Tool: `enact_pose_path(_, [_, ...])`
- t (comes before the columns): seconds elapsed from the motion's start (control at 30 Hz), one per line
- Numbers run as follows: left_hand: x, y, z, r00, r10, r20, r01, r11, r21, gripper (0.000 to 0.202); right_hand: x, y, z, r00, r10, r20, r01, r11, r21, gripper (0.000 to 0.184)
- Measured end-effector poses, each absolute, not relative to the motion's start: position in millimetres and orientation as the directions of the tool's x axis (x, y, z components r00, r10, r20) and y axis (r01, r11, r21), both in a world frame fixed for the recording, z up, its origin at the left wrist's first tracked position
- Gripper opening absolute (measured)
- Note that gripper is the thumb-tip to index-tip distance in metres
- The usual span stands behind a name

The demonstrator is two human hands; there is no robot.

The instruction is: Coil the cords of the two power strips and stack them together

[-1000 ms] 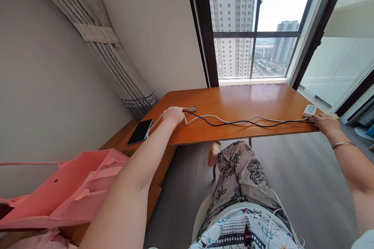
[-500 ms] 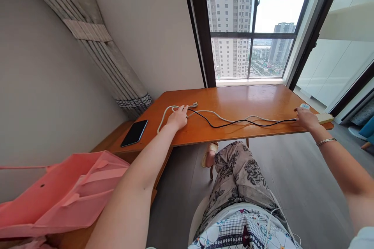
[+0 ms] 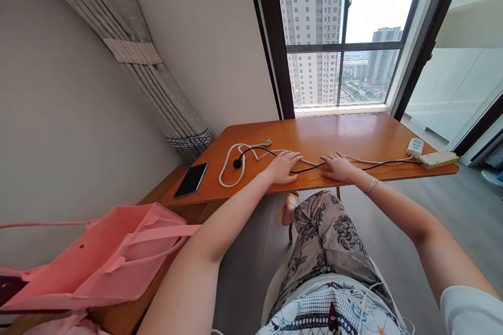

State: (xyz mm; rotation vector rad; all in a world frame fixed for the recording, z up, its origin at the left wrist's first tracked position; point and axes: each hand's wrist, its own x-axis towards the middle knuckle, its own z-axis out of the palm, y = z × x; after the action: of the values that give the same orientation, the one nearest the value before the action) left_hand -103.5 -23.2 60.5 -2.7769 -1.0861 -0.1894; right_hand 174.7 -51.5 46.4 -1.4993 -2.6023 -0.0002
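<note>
Head view shows our left hand (image 3: pixel 283 167) and right hand (image 3: pixel 338 166) palm down, fingers outstretched, near the front edge of the glossy orange-brown wooden table (image 3: pixel 326 133), the thin black cable (image 3: pixel 308 169) passing beneath both. We see it reach the cream rectangular power strip (image 3: pixel 438 159) at the front right corner, while the thicker white cable (image 3: pixel 222 169) loops towards the left end.

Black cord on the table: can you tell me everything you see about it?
The black cord is thin and looks like rubber or plastic. Its black plug lies on the wooden table, plugged into nothing. From there it curves across the white cord, passes beneath the left hand and right hand, and reaches the cream block near the right end.
</note>
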Motion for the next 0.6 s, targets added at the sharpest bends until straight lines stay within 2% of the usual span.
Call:
enact_pose_path(0.17, [-86, -20, 47, 0.726, 0.675, 0.134, 0.684, -0.728, -0.038, 0.075, 155, -52, 54, -0.485, 0.873, 0.046, 0.875, 0.485, 0.012, 0.042])
enact_pose_path(0.27, [-88, -13, 42, 0.693, 0.709, 0.129, 0.715, -0.699, 0.006, 0.068, 157, -55, 68, -0.480, 0.877, 0.017, 0.877, 0.480, -0.025, 0.044])
enact_pose_path(0.37, [-92, -8, 39, 0.656, 0.742, 0.137, 0.745, -0.666, 0.043, 0.057, 164, -58, 89, -0.465, 0.885, 0.020, 0.878, 0.464, -0.122, 0.047])
enact_pose_path(0.47, [-93, -6, 44, 0.623, 0.757, 0.197, 0.759, -0.646, 0.082, 0.047, 174, -62, 114, -0.473, 0.875, 0.102, 0.842, 0.483, -0.241, 0.046])
enact_pose_path(0.6, [-91, -4, 61, 0.582, 0.763, 0.282, 0.755, -0.635, 0.161, 0.033, 188, -65, 152, -0.407, 0.873, 0.267, 0.713, 0.487, -0.504, 0.051])
